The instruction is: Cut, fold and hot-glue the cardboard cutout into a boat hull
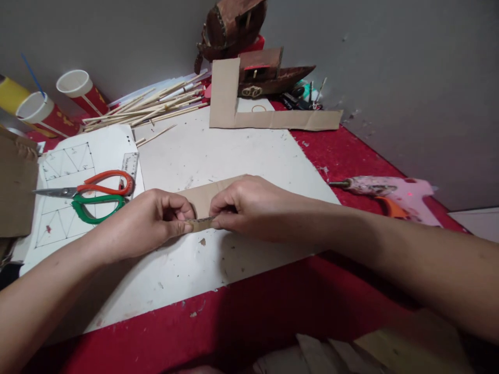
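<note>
Both hands pinch the near edge of a small brown piece of cardboard (202, 200) above the white board (171, 156). My left hand (159, 221) is closed on its left part, thumb toward me and fingers curled behind. My right hand (241, 208) grips the same edge a short way to the right. Between the thumbs the near strip appears folded up, with the corrugated edge showing. The hands cover both ends of the piece in part. Left of my left hand lie scissors (103, 195) with one orange and one green handle.
A pink glue gun (390, 189) lies on the red table (312, 317) at right. Behind are an L-shaped cardboard piece (224, 98), wooden sticks (156, 106), a model boat (273, 78) and paper cups (78, 91). A drawn paper sheet (58, 202) lies under the scissors.
</note>
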Tool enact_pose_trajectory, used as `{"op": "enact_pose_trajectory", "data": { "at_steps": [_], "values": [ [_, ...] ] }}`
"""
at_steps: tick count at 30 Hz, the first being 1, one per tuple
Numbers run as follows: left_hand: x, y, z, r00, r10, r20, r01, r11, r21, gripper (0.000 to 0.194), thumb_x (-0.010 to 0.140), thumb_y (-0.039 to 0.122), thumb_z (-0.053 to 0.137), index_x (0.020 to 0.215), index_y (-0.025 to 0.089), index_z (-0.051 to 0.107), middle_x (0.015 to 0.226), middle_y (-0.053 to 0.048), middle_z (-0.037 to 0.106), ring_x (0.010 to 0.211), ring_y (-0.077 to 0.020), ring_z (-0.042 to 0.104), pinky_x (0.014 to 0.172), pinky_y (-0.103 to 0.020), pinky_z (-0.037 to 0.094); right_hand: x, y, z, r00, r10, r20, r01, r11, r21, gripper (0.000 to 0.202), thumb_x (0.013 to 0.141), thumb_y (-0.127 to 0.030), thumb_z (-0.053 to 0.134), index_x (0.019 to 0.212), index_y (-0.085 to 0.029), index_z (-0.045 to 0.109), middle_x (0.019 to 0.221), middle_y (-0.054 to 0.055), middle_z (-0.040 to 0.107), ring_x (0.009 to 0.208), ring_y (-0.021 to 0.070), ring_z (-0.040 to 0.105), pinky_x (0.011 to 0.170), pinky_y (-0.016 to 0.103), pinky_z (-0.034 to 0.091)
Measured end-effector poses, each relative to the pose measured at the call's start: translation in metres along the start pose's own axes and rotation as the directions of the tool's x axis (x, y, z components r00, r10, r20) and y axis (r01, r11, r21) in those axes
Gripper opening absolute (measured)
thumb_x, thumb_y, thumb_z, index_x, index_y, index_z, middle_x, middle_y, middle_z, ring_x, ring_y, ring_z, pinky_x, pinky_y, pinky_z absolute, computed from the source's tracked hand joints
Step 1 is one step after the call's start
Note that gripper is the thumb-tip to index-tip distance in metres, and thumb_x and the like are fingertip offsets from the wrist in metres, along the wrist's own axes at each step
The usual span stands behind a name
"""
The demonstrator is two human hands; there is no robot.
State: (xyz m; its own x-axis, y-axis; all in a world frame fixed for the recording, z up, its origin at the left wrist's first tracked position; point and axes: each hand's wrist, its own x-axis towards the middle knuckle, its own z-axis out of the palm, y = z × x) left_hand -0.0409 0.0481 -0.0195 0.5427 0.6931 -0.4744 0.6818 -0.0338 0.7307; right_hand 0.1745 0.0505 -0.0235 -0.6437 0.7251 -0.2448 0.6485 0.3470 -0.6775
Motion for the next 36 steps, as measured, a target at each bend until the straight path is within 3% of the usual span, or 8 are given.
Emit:
{"op": "enact_pose_trajectory", "data": {
  "at_steps": [4,9,15,19,26,36],
  "values": [
    [-0.003,0.002,0.004,0.996,0.036,-0.077,-0.027,0.992,0.121,0.02,0.086,0.032,0.059,0.073,0.017,0.061,0.062,0.004,0.052,0.056,-0.009,0.043,0.05,-0.019,0.034,0.0,-0.003,0.0,0.999,0.049,-0.009,-0.05,0.998,-0.032,0.016,0.076,-0.014,0.058,0.061,-0.017,0.059,0.054,-0.006,0.045,0.052,0.0086,0.037,0.054,0.025,0.025],
    [-0.013,0.004,0.012,0.976,0.069,-0.209,-0.029,0.982,0.187,0.019,0.085,0.031,0.06,0.077,0.016,0.067,0.068,0.001,0.061,0.059,-0.0105,0.048,0.052,-0.02,0.036,-0.005,-0.001,0.003,0.998,-0.036,-0.056,0.031,0.996,-0.083,0.012,0.078,-0.017,0.059,0.067,-0.019,0.063,0.059,-0.004,0.051,0.057,0.0102,0.042,0.056,0.025,0.027],
    [-0.017,0.003,0.006,0.992,0.073,-0.099,-0.064,0.994,0.091,0.027,0.088,0.039,0.056,0.085,0.016,0.071,0.072,-0.001,0.066,0.062,-0.0119,0.053,0.056,-0.022,0.04,-0.004,-0.008,0.013,0.987,-0.14,-0.076,0.126,0.978,-0.169,0.013,0.086,-0.021,0.058,0.081,-0.017,0.07,0.073,0.002,0.065,0.066,0.013,0.05,0.06,0.025,0.03],
    [-0.017,0.002,0.01,0.983,0.089,-0.163,-0.065,0.987,0.147,0.025,0.088,0.035,0.055,0.084,0.016,0.07,0.074,-0.002,0.067,0.066,-0.0137,0.056,0.059,-0.023,0.042,0.002,-0.009,0.019,0.987,-0.151,-0.058,0.141,0.979,-0.144,0.016,0.088,-0.018,0.055,0.086,-0.016,0.07,0.086,0.006,0.07,0.076,0.0152,0.056,0.064,0.025,0.033],
    [-0.013,0.007,0.016,0.968,0.094,-0.233,-0.034,0.968,0.248,0.023,0.085,0.03,0.055,0.069,0.015,0.064,0.063,0.001,0.059,0.058,-0.0119,0.049,0.054,-0.022,0.037,0.009,-0.012,0.016,1.0,-0.027,-0.013,0.024,0.981,-0.19,0.017,0.087,-0.023,0.055,0.076,-0.018,0.066,0.071,0.003,0.063,0.065,0.0143,0.048,0.059,0.027,0.027],
    [-0.01,0.003,0.011,0.977,0.085,-0.196,-0.023,0.954,0.299,0.019,0.083,0.033,0.057,0.076,0.017,0.064,0.064,0.002,0.059,0.059,-0.0116,0.047,0.055,-0.023,0.034,0.007,-0.01,0.025,0.98,-0.011,-0.197,-0.02,0.988,-0.156,0.013,0.083,-0.026,0.064,0.073,-0.018,0.064,0.068,0.001,0.06,0.061,0.0125,0.045,0.056,0.026,0.025]
  ]
}}
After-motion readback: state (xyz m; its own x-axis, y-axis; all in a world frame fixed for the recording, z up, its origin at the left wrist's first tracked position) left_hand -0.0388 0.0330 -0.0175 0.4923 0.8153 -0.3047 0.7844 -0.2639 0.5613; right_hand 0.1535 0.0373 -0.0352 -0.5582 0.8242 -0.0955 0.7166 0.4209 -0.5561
